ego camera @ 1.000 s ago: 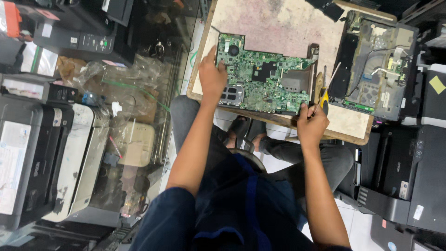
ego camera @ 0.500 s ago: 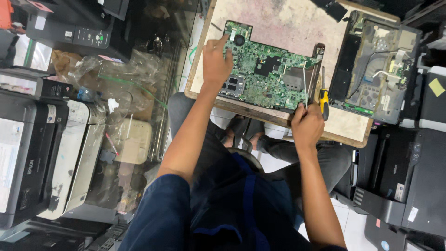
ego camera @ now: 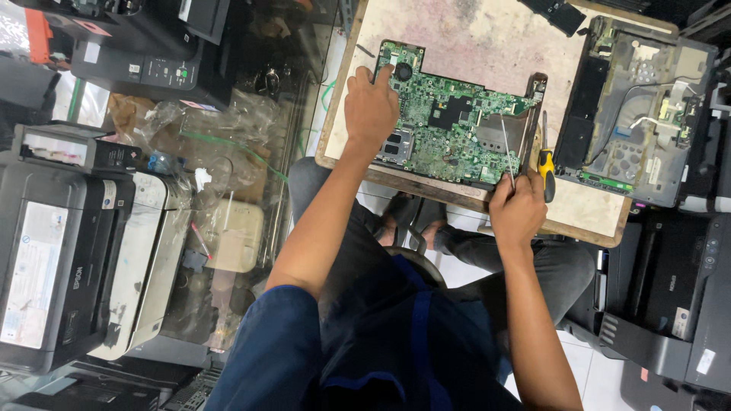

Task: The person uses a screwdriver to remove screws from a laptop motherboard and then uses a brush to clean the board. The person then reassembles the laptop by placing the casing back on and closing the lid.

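Observation:
A green laptop motherboard (ego camera: pixel 457 122) lies flat on a worn wooden work board (ego camera: pixel 487 38). My left hand (ego camera: pixel 371 108) rests on the motherboard's left edge, fingers curled over it and thumb near a round black part. My right hand (ego camera: pixel 518 211) is at the board's near right corner, closed on a thin metal tool (ego camera: pixel 507 152) whose tip points up over the motherboard. A yellow-handled screwdriver (ego camera: pixel 546 166) lies on the wood just right of that hand.
An opened dark laptop base (ego camera: pixel 636 106) with white cables lies at the right of the wooden board. Printers stand at left (ego camera: pixel 61 259) and right (ego camera: pixel 678 304). Clear plastic bags (ego camera: pixel 221 137) and clutter fill the glass-topped space to the left.
My left hand has slid farther up the motherboard's left edge. My right hand stays at the near right corner, and the thin tool now stands out above it.

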